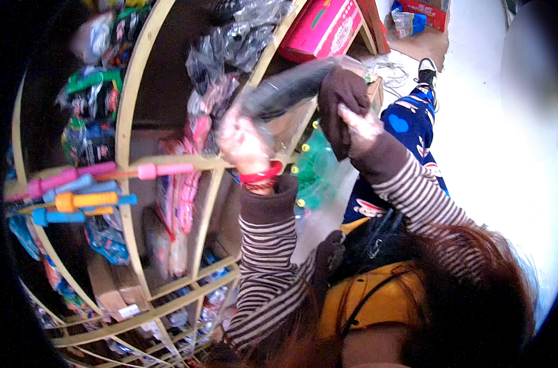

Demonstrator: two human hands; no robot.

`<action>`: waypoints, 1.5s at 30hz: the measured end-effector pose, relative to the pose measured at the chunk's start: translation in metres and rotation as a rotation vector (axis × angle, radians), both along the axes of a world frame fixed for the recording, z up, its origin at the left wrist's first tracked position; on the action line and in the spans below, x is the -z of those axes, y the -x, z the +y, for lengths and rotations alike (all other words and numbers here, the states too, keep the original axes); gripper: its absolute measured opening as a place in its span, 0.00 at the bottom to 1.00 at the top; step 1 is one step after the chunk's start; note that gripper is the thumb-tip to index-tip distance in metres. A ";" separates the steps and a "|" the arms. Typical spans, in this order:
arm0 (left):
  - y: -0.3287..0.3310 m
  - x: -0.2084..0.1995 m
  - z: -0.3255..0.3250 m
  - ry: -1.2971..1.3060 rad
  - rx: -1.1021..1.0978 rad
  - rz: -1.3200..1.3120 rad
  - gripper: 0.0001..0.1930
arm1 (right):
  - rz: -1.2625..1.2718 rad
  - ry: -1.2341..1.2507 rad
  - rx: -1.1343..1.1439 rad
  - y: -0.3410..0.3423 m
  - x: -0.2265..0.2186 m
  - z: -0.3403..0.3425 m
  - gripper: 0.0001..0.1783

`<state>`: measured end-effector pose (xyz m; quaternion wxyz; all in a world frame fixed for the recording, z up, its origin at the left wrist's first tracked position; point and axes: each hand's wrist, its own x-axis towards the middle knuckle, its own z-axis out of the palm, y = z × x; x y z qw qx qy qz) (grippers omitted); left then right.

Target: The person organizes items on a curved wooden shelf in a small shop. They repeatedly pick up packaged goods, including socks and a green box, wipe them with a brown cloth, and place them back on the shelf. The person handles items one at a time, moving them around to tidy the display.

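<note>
My right hand point(360, 130) is closed round a bunched dark brown cloth point(340, 101), thumb on its near side; the cloth's kind does not show. To its left, my left hand point(245, 142), with red bands at the wrist, is blurred by motion. It seems to grip the lower left end of a long, dark, shiny plastic bag point(291, 89). That bag slants up to the right until its far end meets the brown cloth. Smearing hides what the bag contains and how the left fingers lie.
Wooden shelving point(138, 80) with bagged goods fills the left side. Pink, blue and orange plastic tubes point(86, 199) stick out from it. A pink box point(322, 27) stands at the top, green bottles point(316, 162) below the hands. Pale floor point(475, 122) lies right, with a red box point(427, 12) beyond.
</note>
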<state>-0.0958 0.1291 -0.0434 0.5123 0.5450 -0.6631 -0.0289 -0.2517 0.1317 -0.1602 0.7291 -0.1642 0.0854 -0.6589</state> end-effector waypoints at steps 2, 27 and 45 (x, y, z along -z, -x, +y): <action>0.016 0.023 0.035 0.037 0.221 0.125 0.16 | 0.153 0.025 -0.004 -0.009 -0.006 0.001 0.28; -0.013 0.026 0.147 -0.566 0.331 1.149 0.35 | 0.526 0.425 -0.024 -0.036 -0.027 -0.007 0.29; -0.015 0.072 0.116 -0.427 0.428 1.001 0.33 | 0.638 0.424 -0.062 -0.035 -0.037 0.064 0.36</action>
